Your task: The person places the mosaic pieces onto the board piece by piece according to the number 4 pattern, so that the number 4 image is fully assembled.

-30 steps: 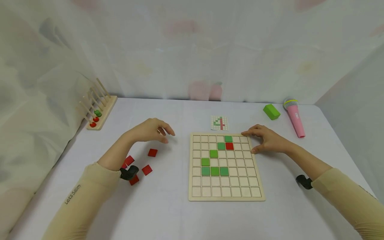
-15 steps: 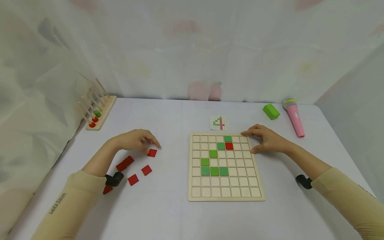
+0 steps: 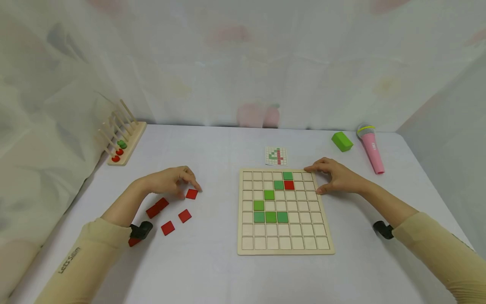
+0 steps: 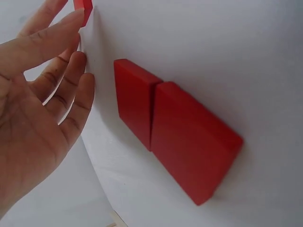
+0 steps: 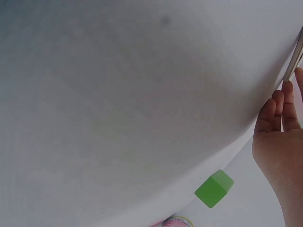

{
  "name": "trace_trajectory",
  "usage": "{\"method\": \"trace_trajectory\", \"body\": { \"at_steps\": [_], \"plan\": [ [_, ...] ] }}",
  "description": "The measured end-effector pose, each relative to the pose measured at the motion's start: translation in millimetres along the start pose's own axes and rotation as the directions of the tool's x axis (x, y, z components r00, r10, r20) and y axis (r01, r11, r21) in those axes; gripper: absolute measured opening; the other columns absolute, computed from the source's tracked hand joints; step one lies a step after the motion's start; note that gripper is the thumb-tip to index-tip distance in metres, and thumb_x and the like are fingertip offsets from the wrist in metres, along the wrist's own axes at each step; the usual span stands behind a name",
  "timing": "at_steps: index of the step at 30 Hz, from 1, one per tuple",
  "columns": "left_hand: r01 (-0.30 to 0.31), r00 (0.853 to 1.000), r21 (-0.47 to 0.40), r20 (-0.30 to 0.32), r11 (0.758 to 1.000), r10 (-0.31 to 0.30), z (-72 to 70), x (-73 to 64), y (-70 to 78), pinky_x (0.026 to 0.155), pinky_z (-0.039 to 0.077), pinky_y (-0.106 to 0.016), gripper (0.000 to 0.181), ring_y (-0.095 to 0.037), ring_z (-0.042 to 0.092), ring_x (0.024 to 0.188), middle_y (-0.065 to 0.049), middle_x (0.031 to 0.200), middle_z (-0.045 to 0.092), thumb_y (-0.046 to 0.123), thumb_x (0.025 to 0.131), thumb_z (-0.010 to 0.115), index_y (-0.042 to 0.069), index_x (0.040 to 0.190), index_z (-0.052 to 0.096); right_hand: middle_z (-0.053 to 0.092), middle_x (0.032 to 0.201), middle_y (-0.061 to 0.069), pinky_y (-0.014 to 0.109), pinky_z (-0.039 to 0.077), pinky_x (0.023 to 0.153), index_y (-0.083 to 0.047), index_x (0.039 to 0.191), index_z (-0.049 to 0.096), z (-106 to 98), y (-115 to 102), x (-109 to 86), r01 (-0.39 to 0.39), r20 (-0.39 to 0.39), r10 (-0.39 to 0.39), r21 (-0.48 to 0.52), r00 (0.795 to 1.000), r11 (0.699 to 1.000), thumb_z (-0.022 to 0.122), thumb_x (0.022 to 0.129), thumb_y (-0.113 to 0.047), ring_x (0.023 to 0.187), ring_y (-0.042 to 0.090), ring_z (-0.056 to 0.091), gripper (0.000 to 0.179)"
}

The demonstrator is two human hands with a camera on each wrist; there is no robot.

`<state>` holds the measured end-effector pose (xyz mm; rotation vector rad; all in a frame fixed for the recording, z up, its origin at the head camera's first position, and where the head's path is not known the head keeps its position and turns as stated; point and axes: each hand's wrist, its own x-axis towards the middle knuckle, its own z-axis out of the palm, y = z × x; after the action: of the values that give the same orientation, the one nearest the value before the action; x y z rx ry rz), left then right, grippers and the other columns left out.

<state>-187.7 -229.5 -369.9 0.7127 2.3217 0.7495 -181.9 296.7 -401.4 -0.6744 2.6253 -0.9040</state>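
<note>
My left hand [image 3: 168, 180] reaches down at the left, its thumb and index finger on opposite edges of a red square tile [image 3: 191, 194]. In the left wrist view the thumb presses that tile's edge, and two more red tiles [image 4: 189, 142] lie side by side below the hand. At the top right corner of a wooden grid board [image 3: 284, 230], my right hand [image 3: 339, 176] holds the edges between thumb and fingers. Several green tiles [image 3: 271, 217] form a slanted line and a row on the board; one red tile [image 3: 289, 185] sits near its top.
Loose red tiles [image 3: 168, 228] lie around the left forearm, one partly hidden by it. A small pattern card [image 3: 276, 156] lies behind the board. A green block [image 3: 342, 141] and a pink toy microphone [image 3: 373, 152] lie back right; a pegged wooden stand [image 3: 133, 143] stands back left.
My left hand has moved left and down from beside the board to the red tile, and its thumb and index finger have closed on it. The right hand has stayed at the board's corner.
</note>
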Motion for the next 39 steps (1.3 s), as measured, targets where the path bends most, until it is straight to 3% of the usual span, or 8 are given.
{"method": "trace_trajectory", "body": {
  "at_steps": [5,10,22,39],
  "plan": [
    [-0.008,1.000,0.018,-0.028,1.000,0.008,3.0,1.7,-1.6,0.094,0.044,-0.037,0.035,-0.024,0.052,0.111,-0.006,0.113,0.058,0.002,0.080,0.074,0.021,0.109,0.076,0.054,0.126,0.010,0.041,0.037,0.099,-0.013,0.133,0.062,0,0,-0.4,0.006,-0.003,-0.006,-0.004,1.000,1.000,0.088,0.070,-0.029,0.119,0.023,0.046,0.071],
    [0.023,0.998,0.031,-0.060,0.999,-0.021,6.0,3.6,-1.6,0.094,0.045,-0.038,0.028,-0.022,0.052,0.109,-0.004,0.112,0.059,0.009,0.080,0.078,0.023,0.105,0.075,0.055,0.126,0.009,0.039,0.037,0.099,-0.013,0.134,0.062,0,-1,-0.2,0.001,-0.002,-0.001,-0.003,1.000,1.000,0.088,0.070,-0.029,0.120,0.022,0.046,0.071],
    [0.067,0.992,0.060,-0.108,0.996,-0.061,9.1,8.6,1.9,0.090,0.046,-0.035,0.022,-0.022,0.053,0.103,-0.004,0.109,0.059,0.006,0.076,0.080,0.017,0.093,0.071,0.054,0.127,0.009,0.040,0.037,0.100,-0.013,0.134,0.061,0,-2,0.4,-0.007,0.000,0.007,0.004,1.000,1.000,0.089,0.069,-0.028,0.121,0.021,0.045,0.072],
    [0.073,0.995,0.015,-0.071,0.997,-0.072,9.9,13.9,7.3,0.078,0.049,-0.028,0.014,-0.016,0.059,0.084,-0.003,0.088,0.065,0.001,0.083,0.071,0.010,0.088,0.062,0.055,0.126,0.010,0.043,0.037,0.102,-0.013,0.133,0.062,0,-1,-1.0,0.011,-0.009,-0.011,-0.010,1.000,1.000,0.088,0.070,-0.030,0.120,0.024,0.046,0.071]
  ]
}}
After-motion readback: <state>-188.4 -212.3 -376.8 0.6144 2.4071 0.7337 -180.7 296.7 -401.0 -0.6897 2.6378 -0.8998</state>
